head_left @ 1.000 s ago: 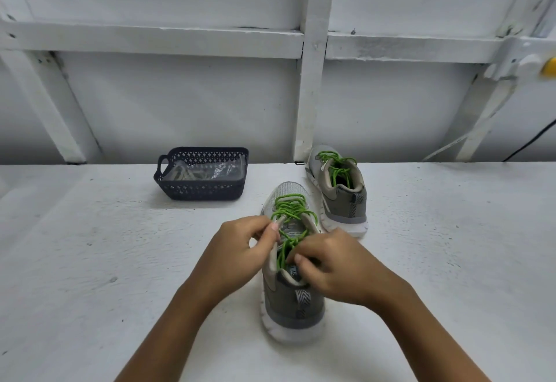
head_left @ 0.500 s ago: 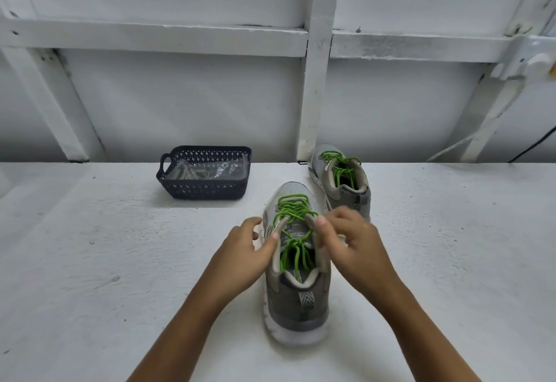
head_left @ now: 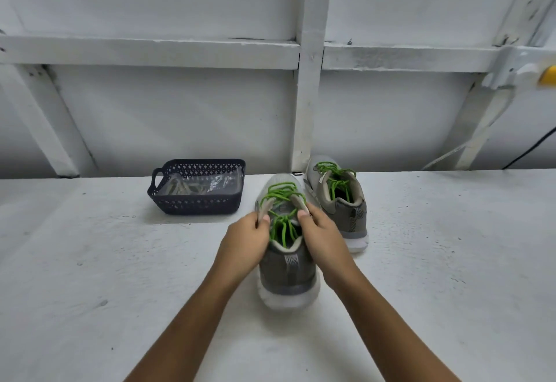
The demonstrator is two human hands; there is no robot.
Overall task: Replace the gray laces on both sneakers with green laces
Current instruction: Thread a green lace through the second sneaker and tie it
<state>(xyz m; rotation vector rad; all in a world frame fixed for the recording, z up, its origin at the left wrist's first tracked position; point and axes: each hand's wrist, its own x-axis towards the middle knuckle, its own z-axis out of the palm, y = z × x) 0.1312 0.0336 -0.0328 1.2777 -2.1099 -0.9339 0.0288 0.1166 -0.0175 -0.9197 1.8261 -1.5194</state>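
Gray laces [head_left: 180, 186] indistinct inside basket [head_left: 195, 205]

Matt grey mesh cloth on near sneaker [head_left: 285, 270], rough white-painted table [head_left: 120, 261], dark perforated plastic basket [head_left: 195, 204], glossy clear wrapping [head_left: 221, 184] inside.

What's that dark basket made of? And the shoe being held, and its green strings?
The basket looks like hard plastic, dark and matte: its walls are a moulded pattern of little holes. The near sneaker seems to be grey woven fabric, dull, and its white sole looks like foam or rubber. Its green laces look like round cord, probably woven.
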